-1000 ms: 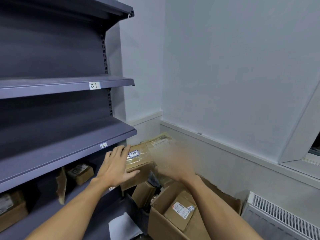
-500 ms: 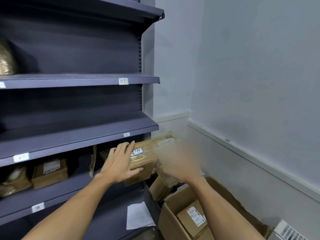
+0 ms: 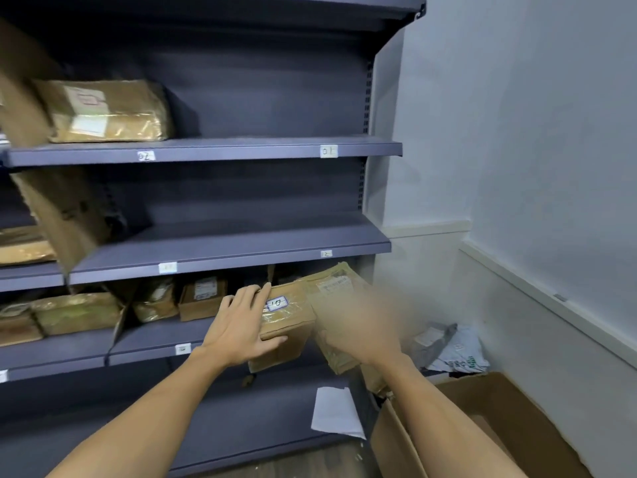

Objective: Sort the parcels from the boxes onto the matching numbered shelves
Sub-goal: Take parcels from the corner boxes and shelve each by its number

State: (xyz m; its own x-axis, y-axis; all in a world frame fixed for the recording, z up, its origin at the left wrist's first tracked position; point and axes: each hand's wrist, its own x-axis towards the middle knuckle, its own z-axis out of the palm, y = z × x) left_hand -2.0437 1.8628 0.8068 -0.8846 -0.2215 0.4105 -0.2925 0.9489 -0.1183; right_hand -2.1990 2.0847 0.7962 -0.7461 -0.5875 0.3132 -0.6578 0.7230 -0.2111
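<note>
Head turned left since earlier, left hand (image 3: 241, 327) still gripping labelled parcel (image 3: 293, 317), right hand (image 3: 358, 326) blurred, grip unclear, more shelved parcels (image 3: 107, 112) showing, cardboard box (image 3: 394, 441) open.

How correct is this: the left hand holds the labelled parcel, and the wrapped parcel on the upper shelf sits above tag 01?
Wrong tag: in the head view the wrapped parcel on the upper shelf sits above tag 02, not 01. The rest stands.
</note>
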